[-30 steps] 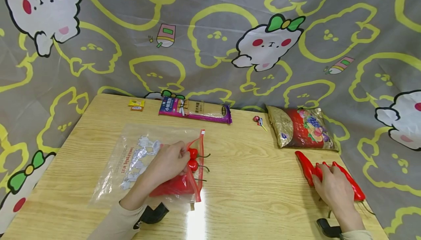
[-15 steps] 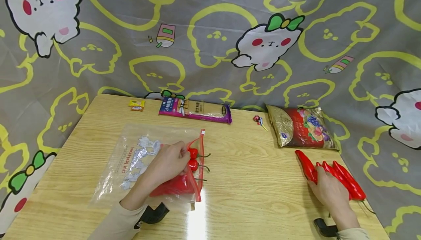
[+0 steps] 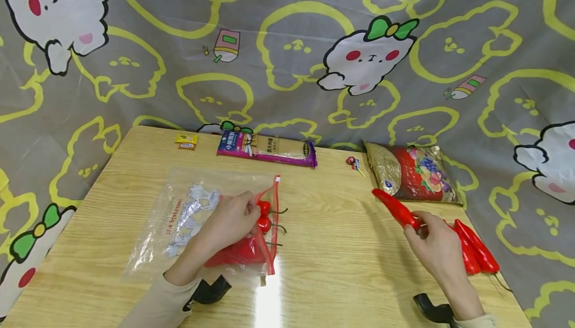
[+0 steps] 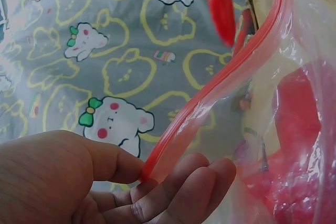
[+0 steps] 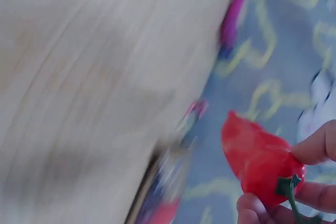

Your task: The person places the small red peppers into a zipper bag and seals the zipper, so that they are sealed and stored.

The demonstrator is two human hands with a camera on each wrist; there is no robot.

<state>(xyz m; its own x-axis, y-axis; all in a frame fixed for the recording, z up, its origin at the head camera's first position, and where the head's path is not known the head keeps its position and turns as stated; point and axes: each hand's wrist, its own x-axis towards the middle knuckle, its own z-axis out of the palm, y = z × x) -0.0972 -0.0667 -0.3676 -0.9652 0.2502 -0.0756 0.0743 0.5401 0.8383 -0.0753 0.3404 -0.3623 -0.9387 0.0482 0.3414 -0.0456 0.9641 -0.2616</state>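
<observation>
A clear zip bag (image 3: 152,238) with a red zip edge lies on the table, several red chili peppers (image 3: 265,225) inside with stems poking from its mouth. My left hand (image 3: 233,220) pinches the red zip edge (image 4: 210,85) between thumb and fingers, lifting it; the left wrist view shows the mouth parted. On the right, my right hand (image 3: 437,248) holds one red chili pepper (image 3: 395,208) near its stem end, raised off the table. The right wrist view shows this pepper (image 5: 257,156) with its green stem between thumb and fingers. More chili peppers (image 3: 476,248) lie beside and partly behind that hand.
A gold-and-red package (image 3: 413,173) lies at the back right, with a lollipop (image 3: 351,161) left of it. A purple noodle packet (image 3: 267,149) and small candies (image 3: 186,141) lie along the back edge. Patterned cloth (image 3: 287,58) hangs behind the table.
My right hand has picked one chili pepper off the group and moved it up and to the left. My left hand stays on the bag's edge.
</observation>
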